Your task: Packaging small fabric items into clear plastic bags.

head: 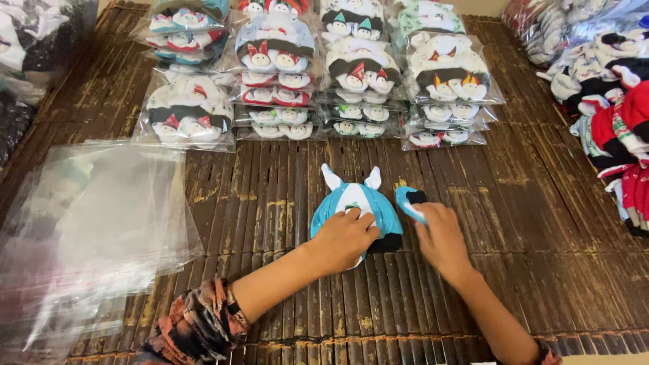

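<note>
Baby cap [356, 203], blue and white with two white ears at its far edge and a black band at its near right edge, lying flat at the middle of a dark slatted mat [527, 223]. Left hand [345, 238], coming in from the near left with a patterned sleeve [196, 324] pushed up the forearm, rests palm down on the near half of the cap, fingers curled and pressing it to the mat. Right hand [441, 236] lies just right of the cap, its fingers closed on a small blue and black mitten [410, 201], which sticks out past the fingertips on the far side and lies just beside the cap's right edge. Stock at the far side of the mat: rows of bagged caps [318, 74] in clear wrapping, stacked in several columns, with white, red, black and blue patterns. Left of the cap, well apart: a loose pile of clear plastic bags [94, 223]. Far right edge: a heap of loose caps [618, 115], red, white and black, not bagged.
</note>
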